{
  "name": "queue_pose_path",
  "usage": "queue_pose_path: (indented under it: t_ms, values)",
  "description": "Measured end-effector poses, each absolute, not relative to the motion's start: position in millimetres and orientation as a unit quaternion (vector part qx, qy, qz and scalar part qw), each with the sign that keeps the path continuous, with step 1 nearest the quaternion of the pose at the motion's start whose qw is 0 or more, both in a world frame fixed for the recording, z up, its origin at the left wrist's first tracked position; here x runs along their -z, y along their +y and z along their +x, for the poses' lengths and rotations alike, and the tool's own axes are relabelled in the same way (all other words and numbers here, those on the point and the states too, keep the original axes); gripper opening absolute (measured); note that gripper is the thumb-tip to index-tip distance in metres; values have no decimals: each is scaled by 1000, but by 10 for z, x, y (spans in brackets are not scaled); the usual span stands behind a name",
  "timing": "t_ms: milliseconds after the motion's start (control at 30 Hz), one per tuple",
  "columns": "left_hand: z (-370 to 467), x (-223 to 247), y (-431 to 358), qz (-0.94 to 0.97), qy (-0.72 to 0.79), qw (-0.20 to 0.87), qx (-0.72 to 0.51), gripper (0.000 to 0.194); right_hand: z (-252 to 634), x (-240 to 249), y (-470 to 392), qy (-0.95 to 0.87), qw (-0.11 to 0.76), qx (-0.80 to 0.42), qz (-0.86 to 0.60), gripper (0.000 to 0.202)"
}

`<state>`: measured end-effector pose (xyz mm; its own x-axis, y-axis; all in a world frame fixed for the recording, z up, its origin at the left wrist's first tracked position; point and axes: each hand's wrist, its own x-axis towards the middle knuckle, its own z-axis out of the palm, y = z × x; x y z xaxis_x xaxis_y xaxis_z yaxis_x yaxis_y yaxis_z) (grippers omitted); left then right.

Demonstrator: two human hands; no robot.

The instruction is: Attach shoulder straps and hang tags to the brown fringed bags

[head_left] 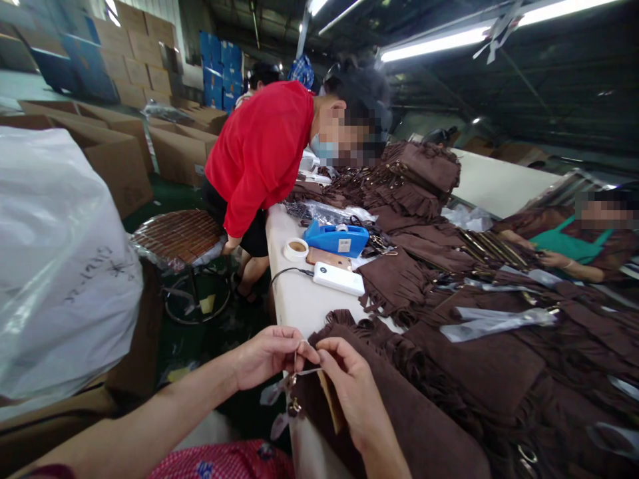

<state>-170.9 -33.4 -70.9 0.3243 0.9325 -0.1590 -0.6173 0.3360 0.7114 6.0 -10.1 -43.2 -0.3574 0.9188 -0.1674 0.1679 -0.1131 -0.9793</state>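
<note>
Thin string was pinched by left hand and right hand, fingertips nearly closed, beside the brown bag on the table; with grips that fiddly, it could've been dropped.

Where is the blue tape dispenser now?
In the head view, the dispenser stands on the table, behind the phone and right of the tape roll.

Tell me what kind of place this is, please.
Probably a workshop where bags are finished or packed: brown fringed bags lie heaped along a white table, open cartons stand on the floor, and more boxes are stacked behind.
</note>
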Motion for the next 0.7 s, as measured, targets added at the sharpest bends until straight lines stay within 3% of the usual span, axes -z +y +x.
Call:
queue_pose_path:
  t_ms: [133, 300, 500, 700]
  values:
    - [-1714, 758, -320, 243, 289, 766, -520, 17, 173, 402, -115, -383, 367, -747, -401, 29]
    - [-1664, 876, -314, 244, 342, 727, -543, 28, 202, 460, -117, -347, 400, -772, -352, 39]
    - [-1651, 883, -309, 249, 352, 717, -548, 57, 100, 561, -144, -598, 344, -566, -451, 26]
    - [-1708, 786, -318, 395, 394, 667, -494, 46, 30, 471, -177, -776, 286, -346, -443, 25]
